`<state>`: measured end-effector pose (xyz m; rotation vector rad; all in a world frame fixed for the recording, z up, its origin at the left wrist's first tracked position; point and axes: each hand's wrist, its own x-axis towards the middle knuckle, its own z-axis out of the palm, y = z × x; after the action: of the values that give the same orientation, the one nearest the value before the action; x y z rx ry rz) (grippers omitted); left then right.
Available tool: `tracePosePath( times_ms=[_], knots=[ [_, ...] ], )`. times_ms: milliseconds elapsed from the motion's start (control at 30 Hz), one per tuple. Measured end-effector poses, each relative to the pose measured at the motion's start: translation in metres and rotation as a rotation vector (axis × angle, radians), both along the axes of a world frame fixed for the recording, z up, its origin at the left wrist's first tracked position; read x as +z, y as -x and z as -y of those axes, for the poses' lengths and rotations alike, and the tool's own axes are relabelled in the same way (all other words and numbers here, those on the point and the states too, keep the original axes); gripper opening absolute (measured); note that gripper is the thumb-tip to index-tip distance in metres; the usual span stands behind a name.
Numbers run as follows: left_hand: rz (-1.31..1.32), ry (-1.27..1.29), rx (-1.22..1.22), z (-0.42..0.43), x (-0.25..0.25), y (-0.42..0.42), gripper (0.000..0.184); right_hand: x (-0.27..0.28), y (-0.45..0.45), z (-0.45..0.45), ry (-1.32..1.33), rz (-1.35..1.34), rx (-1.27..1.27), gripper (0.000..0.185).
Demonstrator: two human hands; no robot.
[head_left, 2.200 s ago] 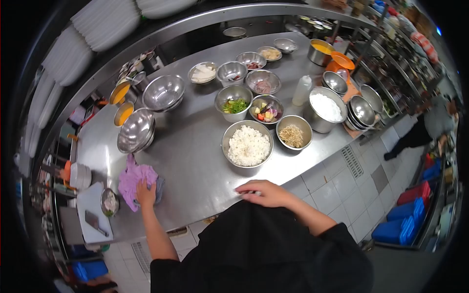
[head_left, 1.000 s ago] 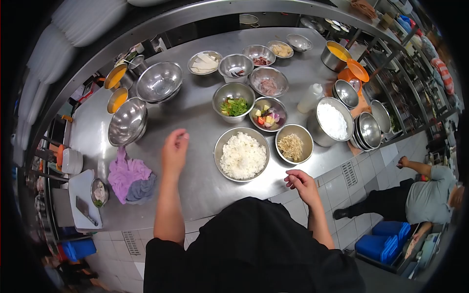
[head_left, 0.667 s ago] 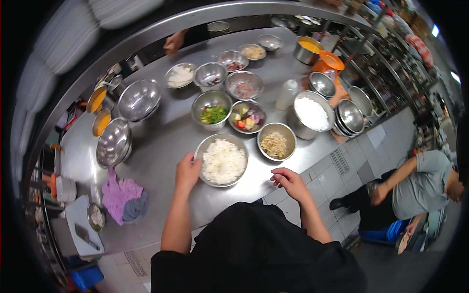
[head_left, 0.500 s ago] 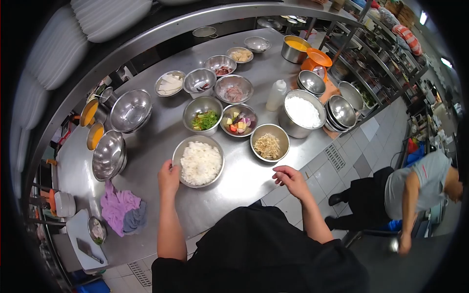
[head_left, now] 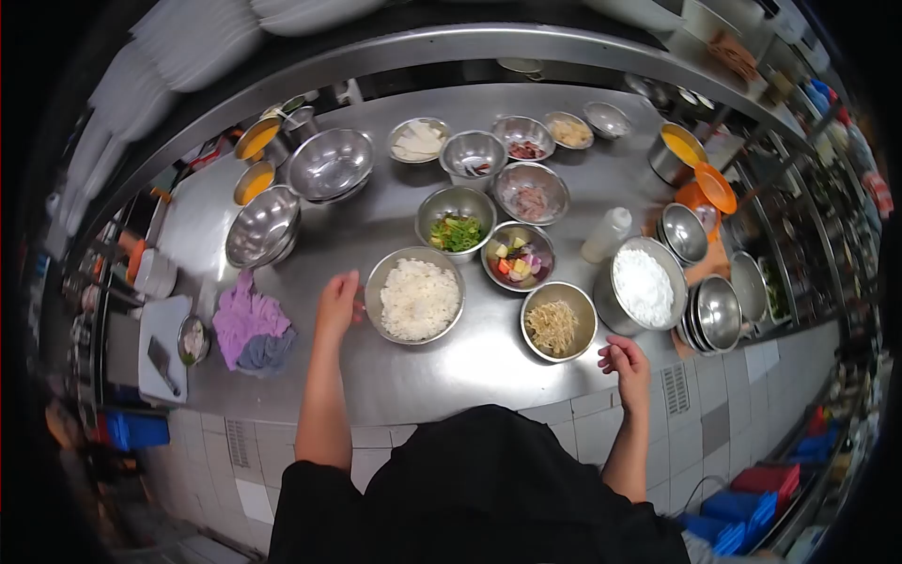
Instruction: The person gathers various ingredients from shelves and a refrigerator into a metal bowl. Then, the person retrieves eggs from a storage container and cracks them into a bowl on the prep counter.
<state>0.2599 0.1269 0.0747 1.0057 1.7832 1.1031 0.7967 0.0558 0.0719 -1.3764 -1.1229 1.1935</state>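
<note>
My left hand point(head_left: 339, 306) is open just left of a metal bowl of white rice point(head_left: 418, 299), with a small gap between them. Over the table's front edge hangs my right hand point(head_left: 627, 365), empty, its fingers loosely bent and apart. The closest things to it are a bowl of bean sprouts point(head_left: 552, 327) and a deep pot of white powder point(head_left: 644, 287). Behind the rice stand a bowl of chopped greens point(head_left: 456, 231) and one of colourful cut pieces point(head_left: 518, 259). A white squeeze bottle point(head_left: 608, 234) stands beside the powder pot.
Purple and grey cloths point(head_left: 252, 324) lie at the left, near a cutting board point(head_left: 164, 350) with a cleaver. Empty metal bowls point(head_left: 331, 165) stand at back left, stacked bowls point(head_left: 719, 310) at right. Pots of orange liquid point(head_left: 678, 150) stand at both sides. A steel shelf point(head_left: 451, 42) crosses above.
The view has turned to the right, then levelled, and the co-worker has mostly left the picture. My left hand has come away from the rice bowl's rim. My right hand stays empty.
</note>
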Motion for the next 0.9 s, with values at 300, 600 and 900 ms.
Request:
tracePosePath(
  times_ms=[300,600,900],
  knots=[
    [0.715,-0.089,0.338,-0.173,-0.003,0.055,0.079,0.008,-0.013,-0.006,-0.032,0.035,-0.063,0.024],
    [0.897,-0.399,0.316,-0.278,-0.061,0.145,0.052,0.012,0.036,0.05,0.162,0.08,-0.292,0.023],
    [0.879,-0.494,0.476,-0.278,-0.064,0.225,0.064,0.019,0.066,0.054,0.159,0.113,-0.323,0.022]
  ],
)
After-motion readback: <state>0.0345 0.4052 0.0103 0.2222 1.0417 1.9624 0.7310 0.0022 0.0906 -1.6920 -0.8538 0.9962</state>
